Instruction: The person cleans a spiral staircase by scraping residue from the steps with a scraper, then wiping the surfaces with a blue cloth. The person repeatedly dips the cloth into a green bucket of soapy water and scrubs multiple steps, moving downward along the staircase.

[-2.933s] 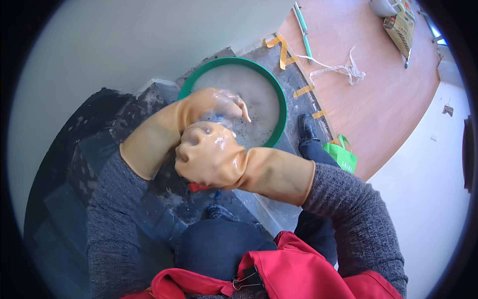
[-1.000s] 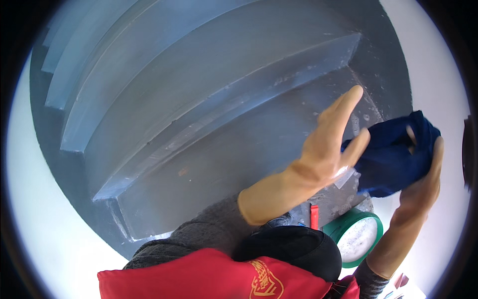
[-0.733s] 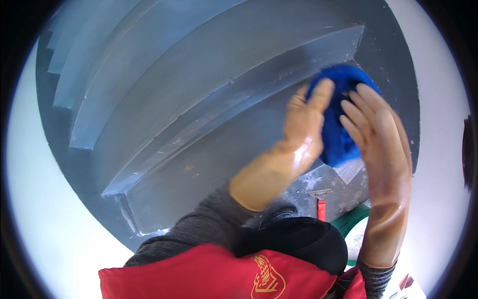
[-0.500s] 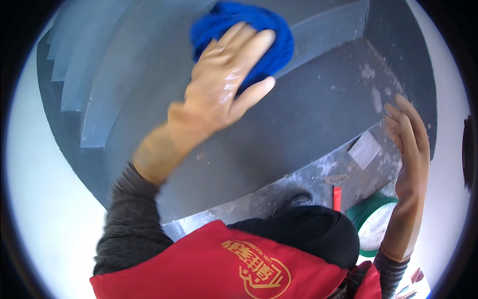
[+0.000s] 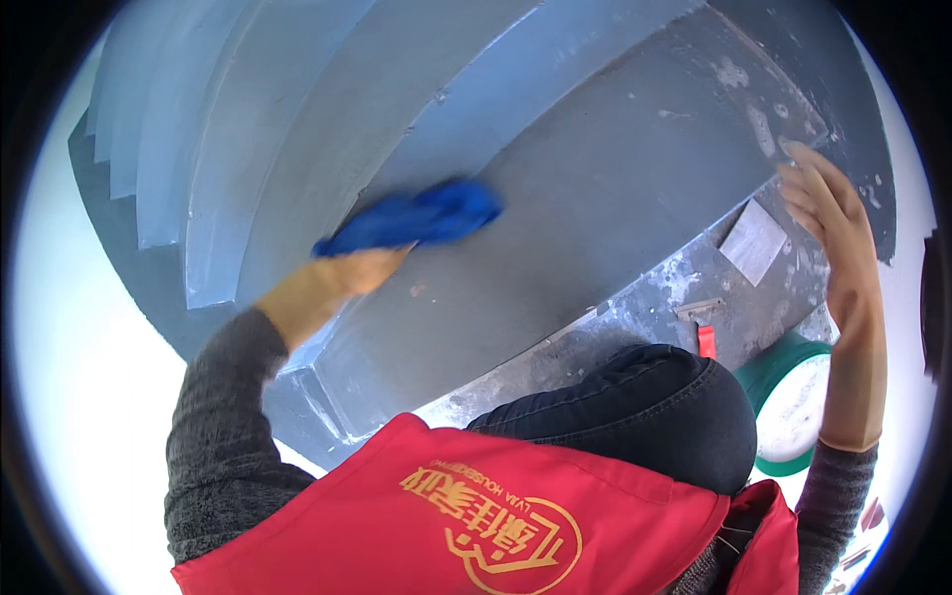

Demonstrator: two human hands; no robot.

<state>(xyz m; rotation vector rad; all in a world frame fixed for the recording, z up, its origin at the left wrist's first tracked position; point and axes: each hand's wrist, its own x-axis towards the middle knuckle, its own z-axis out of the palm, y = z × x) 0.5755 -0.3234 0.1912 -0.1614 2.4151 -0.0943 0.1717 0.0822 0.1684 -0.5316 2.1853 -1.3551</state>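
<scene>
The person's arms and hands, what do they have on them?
The left hand and right hand wear long tan gloves, smooth and rubbery-looking, going well past the wrists. Above them are dark grey, knitted-looking sleeves, a bit wrinkly. I see no markings on either.

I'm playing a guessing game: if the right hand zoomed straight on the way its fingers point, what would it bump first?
Probably the grey step, around the pale smudges near its right end. The right hand looks just short of them, but I can't tell how close it really is.
</scene>
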